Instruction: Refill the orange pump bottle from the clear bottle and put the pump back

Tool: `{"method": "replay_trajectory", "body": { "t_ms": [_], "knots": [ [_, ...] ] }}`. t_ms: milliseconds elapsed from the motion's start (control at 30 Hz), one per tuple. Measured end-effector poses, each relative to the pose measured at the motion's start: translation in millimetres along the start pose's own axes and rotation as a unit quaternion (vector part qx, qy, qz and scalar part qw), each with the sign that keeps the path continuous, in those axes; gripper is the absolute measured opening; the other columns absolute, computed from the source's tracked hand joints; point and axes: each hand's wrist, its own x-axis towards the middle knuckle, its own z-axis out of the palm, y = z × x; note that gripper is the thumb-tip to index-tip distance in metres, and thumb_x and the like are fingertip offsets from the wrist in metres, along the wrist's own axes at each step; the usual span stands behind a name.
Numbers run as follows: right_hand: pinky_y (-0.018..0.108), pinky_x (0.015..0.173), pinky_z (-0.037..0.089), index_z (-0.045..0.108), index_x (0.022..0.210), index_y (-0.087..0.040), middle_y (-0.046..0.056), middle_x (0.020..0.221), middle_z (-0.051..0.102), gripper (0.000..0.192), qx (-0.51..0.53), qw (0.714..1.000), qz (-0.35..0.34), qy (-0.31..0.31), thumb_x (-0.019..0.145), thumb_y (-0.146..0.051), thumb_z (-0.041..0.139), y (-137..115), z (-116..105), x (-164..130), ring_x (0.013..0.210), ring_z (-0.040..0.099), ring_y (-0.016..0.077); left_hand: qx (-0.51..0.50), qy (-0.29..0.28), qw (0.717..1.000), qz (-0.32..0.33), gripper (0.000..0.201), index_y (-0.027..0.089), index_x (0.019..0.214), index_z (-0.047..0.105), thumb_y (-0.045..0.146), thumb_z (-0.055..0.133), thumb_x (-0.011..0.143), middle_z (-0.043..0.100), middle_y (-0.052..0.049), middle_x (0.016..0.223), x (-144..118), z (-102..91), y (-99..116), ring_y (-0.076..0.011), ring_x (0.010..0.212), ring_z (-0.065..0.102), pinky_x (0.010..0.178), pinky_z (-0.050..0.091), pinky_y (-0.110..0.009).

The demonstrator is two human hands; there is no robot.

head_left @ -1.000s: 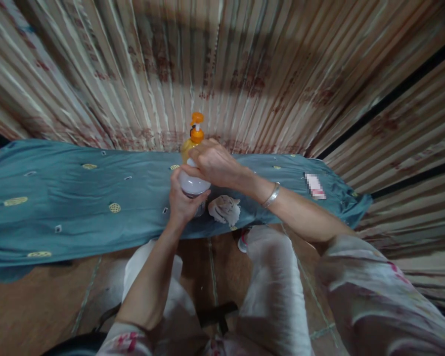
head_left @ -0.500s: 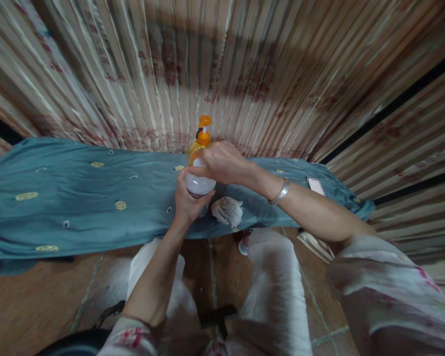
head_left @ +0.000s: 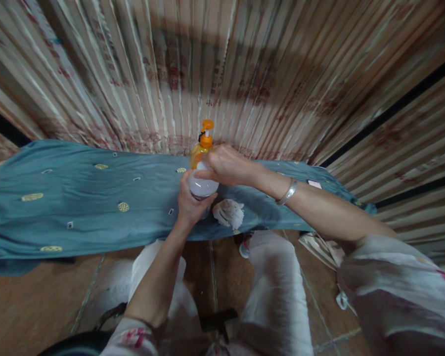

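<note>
A pale white bottle (head_left: pixel 203 188) with a rounded, shiny shoulder stands over the cloth-covered surface. My left hand (head_left: pixel 190 203) is wrapped around its side. From above, my right hand (head_left: pixel 226 165) closes over the bottle's top, with its thumb lying across the white upper part; the fingers hide whatever is gripped there. Just behind the hands is a yellow pump bottle (head_left: pixel 195 154) with an orange pump head, partly covered by my right hand. A crumpled white cloth or tissue (head_left: pixel 229 213) lies to the right of the white bottle.
A teal cloth with yellow pineapple prints (head_left: pixel 92 198) covers the long narrow surface. Pleated curtains (head_left: pixel 215 69) hang right behind it. A phone-like flat object (head_left: pixel 314 184) lies at the right end. Below are my knees, a tiled floor and a beige bag (head_left: pixel 321 247).
The view has shifted slightly, so most things sit a little lower and to the right. Both hands keep their hold on the white bottle, with the right wrist slightly further right.
</note>
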Motion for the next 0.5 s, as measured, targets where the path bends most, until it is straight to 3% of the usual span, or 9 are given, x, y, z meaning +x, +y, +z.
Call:
{"method": "replay_trajectory", "body": {
  "t_ms": [267, 500],
  "knots": [
    [0.036, 0.089, 0.046, 0.073, 0.114, -0.005, 0.020, 0.107, 0.077, 0.041, -0.014, 0.997, -0.015, -0.076, 0.105, -0.041, 0.056, -4, -19, -2, 0.107, 0.070, 0.0291, 0.002, 0.016, 0.999, 0.037, 0.100, 0.022, 0.146, 0.042, 0.054, 0.092, 0.065, 0.061, -0.014, 0.142, -1, 3.9, -10, -0.0301, 0.127, 0.065, 0.106, 0.055, -0.041],
    [0.036, 0.088, 0.045, 0.073, 0.115, -0.006, 0.020, 0.110, 0.076, 0.039, -0.010, 0.996, -0.030, -0.088, 0.104, -0.040, 0.057, 0, -18, 2, 0.107, 0.069, 0.0286, 0.011, 0.015, 0.999, 0.047, 0.100, 0.021, 0.147, 0.041, 0.057, 0.091, 0.067, 0.060, -0.013, 0.141, -1, 3.0, -10, -0.0300, 0.125, 0.065, 0.104, 0.056, -0.040]
  ]
}}
